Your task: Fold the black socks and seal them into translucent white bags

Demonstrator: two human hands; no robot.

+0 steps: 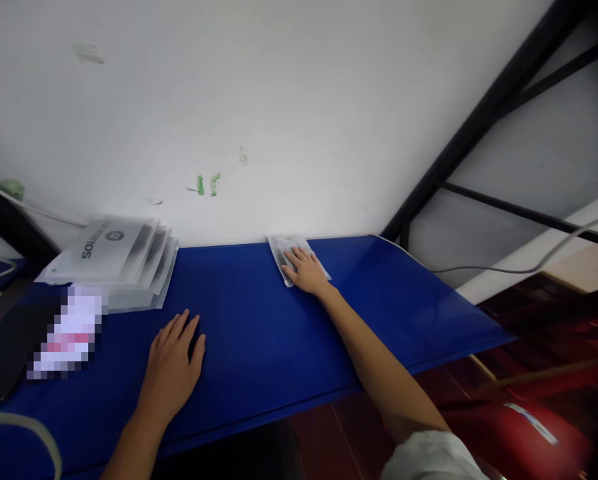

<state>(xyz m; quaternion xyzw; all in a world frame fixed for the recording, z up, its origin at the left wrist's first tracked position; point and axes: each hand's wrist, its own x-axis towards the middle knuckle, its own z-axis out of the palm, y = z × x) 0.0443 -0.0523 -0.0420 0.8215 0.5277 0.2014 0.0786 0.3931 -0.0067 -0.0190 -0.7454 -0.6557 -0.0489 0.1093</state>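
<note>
My right hand (306, 270) lies with fingers spread on a frosted plastic bag (280, 250) near the wall, covering much of it. The bag rests flat on the blue tabletop (239, 347). My left hand (175, 363) is palm down on the same surface, its fingers apart and holding nothing. Beyond it to the left, a stack of similar frosted bags (123, 257) with dark printed lettering leans in uneven layers against the wall.
At the left are a pixelated bright patch (73, 333) and a flat black object (9, 347). A pale cable (29, 423) curves at the lower left. Black metal bars (459, 140) frame the right side. A red seat (533, 433) stands below the table's right edge.
</note>
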